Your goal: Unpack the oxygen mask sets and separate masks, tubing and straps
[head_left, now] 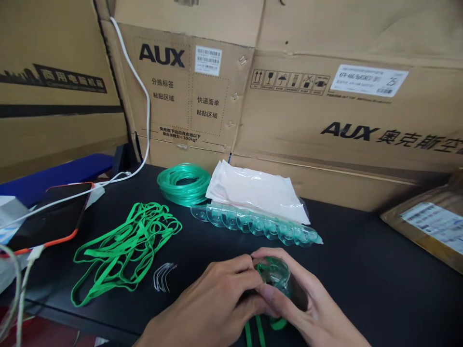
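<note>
My left hand (pixel 213 306) and my right hand (pixel 307 303) meet near the table's front edge, both closed round a clear green plastic mask (pixel 277 274). A green elastic strap (pixel 258 332) hangs from the mask between my hands. A row of several nested green masks (pixel 253 221) lies just beyond my hands. To the left lies a pile of green elastic straps (pixel 126 248), with a few small metal clips (pixel 163 277) beside it. A coil of green tubing (pixel 183 183) sits farther back.
White plastic packets (pixel 253 190) lie behind the mask row. A phone in an orange case (pixel 47 219) with a white cable (pixel 144 106) lies at the left. Large cardboard boxes (pixel 325 111) wall off the back of the black table (pixel 379 270). A parcel (pixel 430 226) sits at the right.
</note>
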Demonstrator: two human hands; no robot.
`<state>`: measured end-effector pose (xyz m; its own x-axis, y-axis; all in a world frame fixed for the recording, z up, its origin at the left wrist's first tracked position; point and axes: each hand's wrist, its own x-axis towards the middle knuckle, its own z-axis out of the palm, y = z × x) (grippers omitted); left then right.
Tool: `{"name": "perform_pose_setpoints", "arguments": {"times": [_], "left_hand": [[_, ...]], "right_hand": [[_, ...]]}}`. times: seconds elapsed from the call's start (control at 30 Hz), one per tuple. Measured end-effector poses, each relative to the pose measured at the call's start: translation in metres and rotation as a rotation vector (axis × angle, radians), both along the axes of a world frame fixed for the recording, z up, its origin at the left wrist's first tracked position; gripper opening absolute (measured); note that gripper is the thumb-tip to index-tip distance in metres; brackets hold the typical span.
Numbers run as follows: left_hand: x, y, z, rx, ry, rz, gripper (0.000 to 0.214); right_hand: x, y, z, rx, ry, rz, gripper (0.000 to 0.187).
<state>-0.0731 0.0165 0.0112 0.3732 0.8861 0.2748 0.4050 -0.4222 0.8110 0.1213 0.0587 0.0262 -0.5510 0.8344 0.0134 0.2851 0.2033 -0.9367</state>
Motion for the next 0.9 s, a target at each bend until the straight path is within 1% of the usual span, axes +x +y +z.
{"name": "perform_pose_setpoints", "arguments": {"times": [0.1, 0.27, 0.37, 0.4, 0.5, 0.57, 0.67, 0.73, 0.8, 0.9], "left_hand": [[-0.006, 0.001, 0.001, 0.001, -0.014, 0.008, 0.018], [-0.018, 0.003, 0.009, -0.016, 0.028, 0.153, 0.017], [-0.012, 0.001, 0.012, -0.004, 0.044, 0.141, 0.009], [-0.008, 0.000, 0.012, 0.002, 0.048, 0.131, 0.009], [0.001, -0.002, 0.009, 0.017, 0.070, 0.124, 0.029], [0.003, -0.002, 0.007, -0.008, 0.049, 0.146, 0.027], [0.002, 0.000, 0.005, -0.114, -0.060, 0.215, 0.013], [0.001, 0.001, 0.005, -0.173, -0.104, 0.284, 0.017], [0.002, 0.001, 0.003, -0.180, -0.077, 0.348, 0.020], [0.005, 0.001, 0.000, -0.145, 0.008, 0.359, 0.024]], "right_hand": [[0.011, 0.005, 0.000, 0.022, -0.060, -0.008, 0.039], [0.025, 0.014, 0.005, 0.119, -0.097, -0.039, 0.038], [0.023, 0.012, 0.002, 0.146, -0.143, -0.051, 0.038], [0.022, 0.010, 0.000, 0.150, -0.155, -0.047, 0.038], [0.017, 0.006, -0.005, 0.159, -0.171, -0.019, 0.038], [0.017, 0.004, -0.007, 0.189, -0.180, -0.015, 0.038], [0.017, 0.002, -0.004, 0.256, -0.202, -0.024, 0.036], [0.015, -0.001, 0.000, 0.319, -0.198, -0.030, 0.033], [0.010, -0.005, 0.003, 0.411, -0.165, -0.030, 0.033], [-0.001, -0.012, 0.007, 0.543, -0.126, -0.002, 0.040]]}}
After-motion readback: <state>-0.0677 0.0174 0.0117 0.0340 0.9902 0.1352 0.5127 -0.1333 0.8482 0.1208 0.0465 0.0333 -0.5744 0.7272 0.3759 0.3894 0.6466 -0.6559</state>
